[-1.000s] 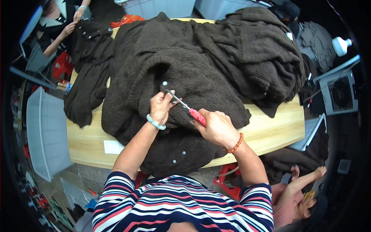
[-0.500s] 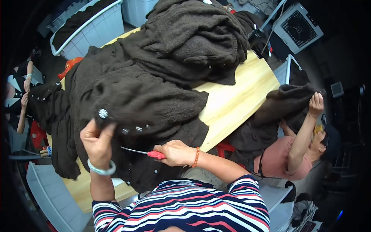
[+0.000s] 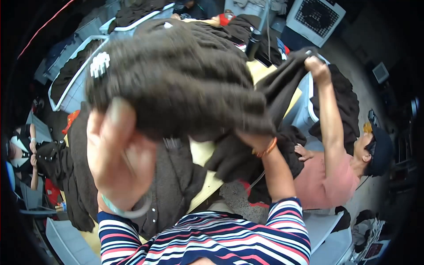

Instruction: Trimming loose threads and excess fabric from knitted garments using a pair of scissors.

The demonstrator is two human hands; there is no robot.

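A dark brown knit garment is raised close in front of me, blurred by motion. My left hand pinches its edge between thumb and fingers, below a shiny silvery button. At the garment's right end is my right hand, its fingers covered by the fabric. The red-handled tool with a thin metal shaft is hidden from sight now. Beneath, more brown knitwear with small buttons lies over the pale wooden table.
On the right, a person in a pink top lifts a brown garment. Another person's hands work on buttoned knitwear at the far left. Tubs of dark clothes stand behind, beside a black bottle on the table.
My left hand has raised the garment up toward me. My right hand has moved right and up behind the fabric. The co-worker at right has raised an arm with their garment.
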